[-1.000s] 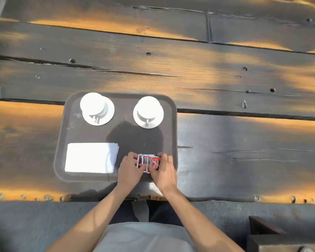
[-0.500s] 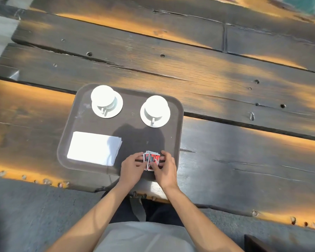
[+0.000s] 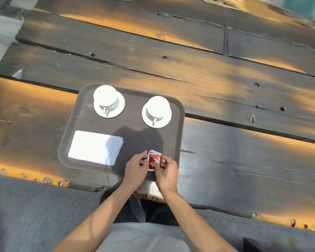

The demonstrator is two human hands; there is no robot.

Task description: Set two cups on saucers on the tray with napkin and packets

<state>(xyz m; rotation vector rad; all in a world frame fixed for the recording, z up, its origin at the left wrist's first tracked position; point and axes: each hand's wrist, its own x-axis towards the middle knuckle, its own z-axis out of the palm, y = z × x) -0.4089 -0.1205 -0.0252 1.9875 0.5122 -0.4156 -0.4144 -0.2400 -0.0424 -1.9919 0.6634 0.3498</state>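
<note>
1. since a second ago the packets [image 3: 154, 161] have been gathered from a flat row into a tighter stack between the two hands, and the view has tilted, so the tray [image 3: 91, 113] now sits skewed in frame.
2. the brown tray lies on the dark plank worktop [image 3: 225, 88]; at its far side two white cups, the left cup [image 3: 105, 96] and the right cup [image 3: 157, 106], each stand on a white saucer.
3. a folded white napkin [image 3: 95, 147] lies at the tray's near left.
4. the red, white and black packets sit at the tray's near right corner.
5. the left hand [image 3: 135, 169] pinches the stack's left edge with curled fingers.
6. the right hand [image 3: 166, 170] pinches its right edge, fingers also curled.
</note>
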